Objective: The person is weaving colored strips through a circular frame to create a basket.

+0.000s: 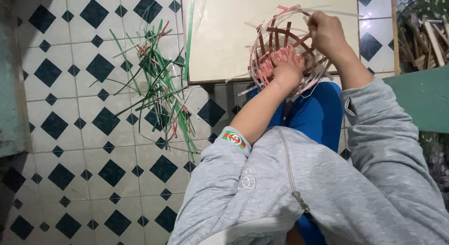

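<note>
A half-woven basket (280, 43) of pink, brown and white strips rests at the near edge of a low cream board (224, 34). My left hand (286, 67) presses flat into the basket's woven bottom. My right hand (326, 33) is closed on a thin white strip (336, 13) at the basket's upper right rim. Loose strip ends stick out all around the rim. Both arms wear grey sleeves, pushed up from the wrists.
A heap of loose green, white and red strips (161, 86) lies on the white floor tiled with dark diamonds (70, 132), left of the board. A green bench edge (421, 97) and a bundle of brown sticks (428, 36) are at the right.
</note>
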